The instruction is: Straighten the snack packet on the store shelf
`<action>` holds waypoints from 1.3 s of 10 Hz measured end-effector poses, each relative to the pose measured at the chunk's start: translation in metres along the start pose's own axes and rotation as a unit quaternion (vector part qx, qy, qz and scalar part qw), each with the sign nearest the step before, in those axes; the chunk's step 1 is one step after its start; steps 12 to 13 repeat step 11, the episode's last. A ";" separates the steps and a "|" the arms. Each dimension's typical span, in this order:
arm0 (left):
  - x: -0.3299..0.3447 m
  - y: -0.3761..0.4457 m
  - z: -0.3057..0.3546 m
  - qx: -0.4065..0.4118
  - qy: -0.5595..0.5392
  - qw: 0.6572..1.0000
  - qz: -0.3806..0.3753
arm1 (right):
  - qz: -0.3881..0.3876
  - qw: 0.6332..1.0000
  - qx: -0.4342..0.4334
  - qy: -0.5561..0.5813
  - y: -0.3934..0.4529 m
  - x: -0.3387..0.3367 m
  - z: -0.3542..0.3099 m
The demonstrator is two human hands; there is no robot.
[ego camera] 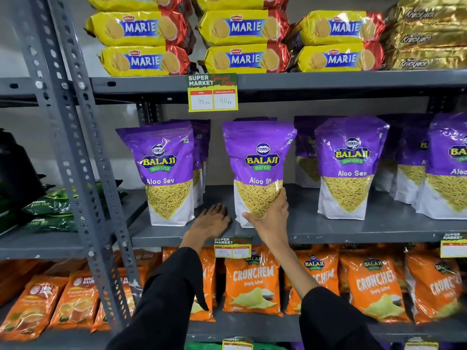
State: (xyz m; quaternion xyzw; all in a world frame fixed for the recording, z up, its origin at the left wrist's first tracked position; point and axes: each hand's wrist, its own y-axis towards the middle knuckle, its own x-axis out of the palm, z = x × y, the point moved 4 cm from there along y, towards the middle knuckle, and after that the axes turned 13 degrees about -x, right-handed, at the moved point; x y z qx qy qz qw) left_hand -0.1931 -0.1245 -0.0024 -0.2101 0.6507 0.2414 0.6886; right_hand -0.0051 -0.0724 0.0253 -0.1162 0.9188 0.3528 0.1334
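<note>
Packet: purple Aloo Sev packet (257,170) stands upright on the middle shelf (353,228), near the front edge.
Right hand (270,218): my fingers wrap its lower front.
Left hand (212,218): flat, palm down, empty, on the shelf just beside the packet.

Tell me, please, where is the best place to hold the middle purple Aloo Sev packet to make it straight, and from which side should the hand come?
Grip the Aloo Sev packet low, at its wide base, coming from the front. It stands upright on the shelf, so a low hold probably steers it without tipping. The right hand already holds it there; the left hand rests flat on the shelf beside it.
</note>
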 end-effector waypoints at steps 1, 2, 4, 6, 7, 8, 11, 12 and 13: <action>0.001 0.002 0.001 -0.002 -0.009 1.000 -0.001 | 0.000 1.000 0.004 0.000 0.007 0.001 0.002; -0.001 0.002 0.005 0.001 -0.014 1.000 0.001 | 0.005 1.000 0.005 0.002 0.014 0.000 0.005; -0.010 -0.001 -0.002 -0.003 -0.018 1.000 0.010 | 0.008 1.000 -0.001 0.008 0.026 0.009 0.001; -0.005 -0.005 -0.001 -0.003 -0.025 1.000 0.002 | 0.010 1.000 0.004 0.004 0.027 0.013 0.008; -0.002 -0.006 0.001 -0.001 -0.030 1.000 -0.004 | 0.009 1.000 0.010 0.006 0.027 0.014 0.012; -0.003 -0.006 0.000 -0.005 -0.032 0.999 -0.005 | 0.010 1.000 0.019 0.013 0.027 0.013 0.013; -0.003 -0.006 0.002 -0.002 -0.037 0.999 0.006 | 0.014 0.999 0.008 0.045 0.019 0.007 0.009; -0.003 -0.006 0.002 -0.002 -0.037 0.999 0.006 | 0.014 0.999 0.008 0.045 0.019 0.007 0.009; -0.003 -0.006 0.002 -0.002 -0.037 0.999 0.006 | 0.014 0.999 0.008 0.045 0.019 0.007 0.009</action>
